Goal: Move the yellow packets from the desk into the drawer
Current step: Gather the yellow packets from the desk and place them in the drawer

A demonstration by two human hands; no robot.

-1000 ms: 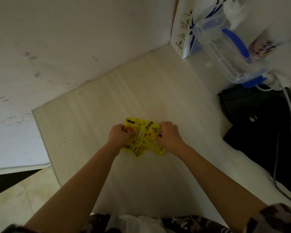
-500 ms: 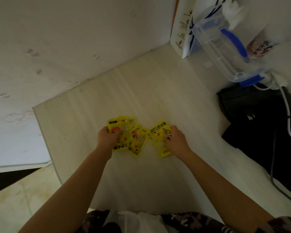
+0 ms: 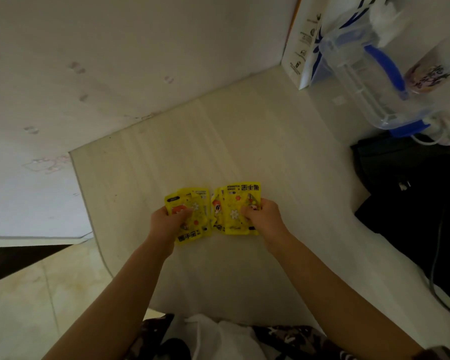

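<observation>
packets [image 3: 213, 211] mid-desk [image 3: 218, 281], between both hands | jug [image 3: 369, 81] far right (box [image 3: 296, 48] behind) | bag [image 3: 413, 203] right

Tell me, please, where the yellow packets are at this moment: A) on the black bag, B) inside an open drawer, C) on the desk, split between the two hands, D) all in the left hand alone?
C: the left hand grips one bunch of yellow packets and the right hand grips another, both over the pale desk; no drawer is in view.

Right yellow packet [image 3: 238, 203]: "HAND WARMER", upside down; Chinese characters.
</observation>
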